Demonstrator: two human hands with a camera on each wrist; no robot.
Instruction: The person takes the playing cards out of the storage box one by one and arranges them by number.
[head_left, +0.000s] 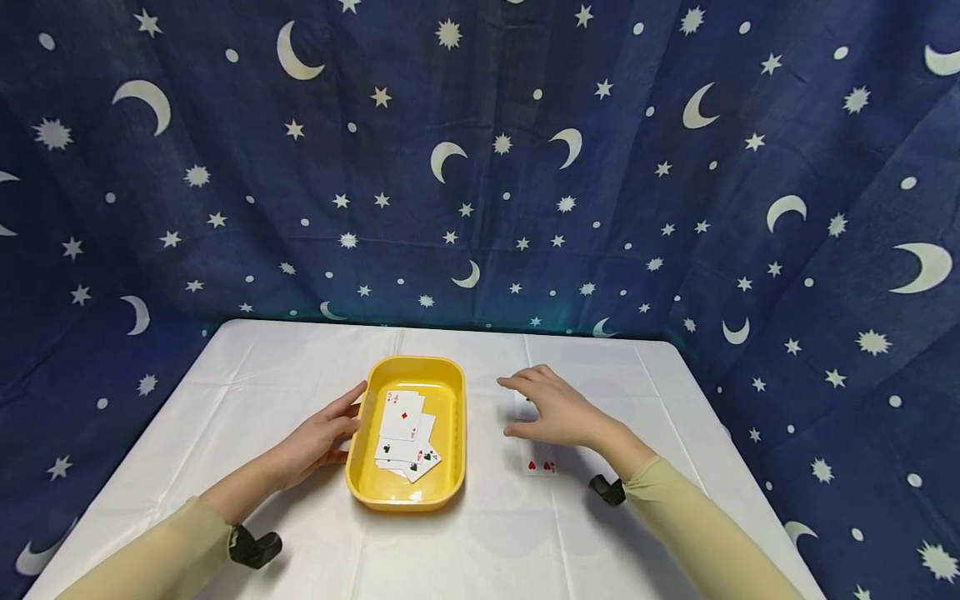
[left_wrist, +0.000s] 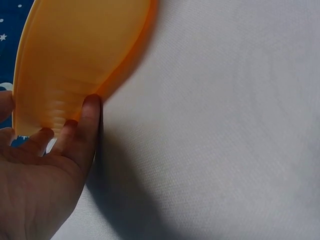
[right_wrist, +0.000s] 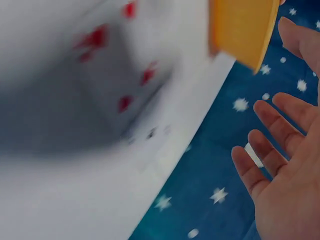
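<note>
A yellow plastic tray (head_left: 452, 433) stands on the white-covered table, with several playing cards (head_left: 402, 417) lying face up in it, the ace of diamonds on top. My left hand (head_left: 311, 443) is at the tray's left side; in the left wrist view its fingertips (left_wrist: 91, 107) touch the outer wall. To the right of the tray, my right hand (head_left: 558, 415) hovers over playing cards on the cloth, its fingers spread and holding nothing. One card with red hearts (head_left: 540, 462) shows below that hand, and another card (head_left: 523, 408) is mostly hidden behind the fingers.
White cloth (head_left: 480, 558) covers the table. Behind it and along the sides hangs a dark blue curtain (head_left: 495, 275) with moons and stars. Both wrists wear a black strap mount, one by the left sleeve (head_left: 255, 547) and one by the right (head_left: 606, 490).
</note>
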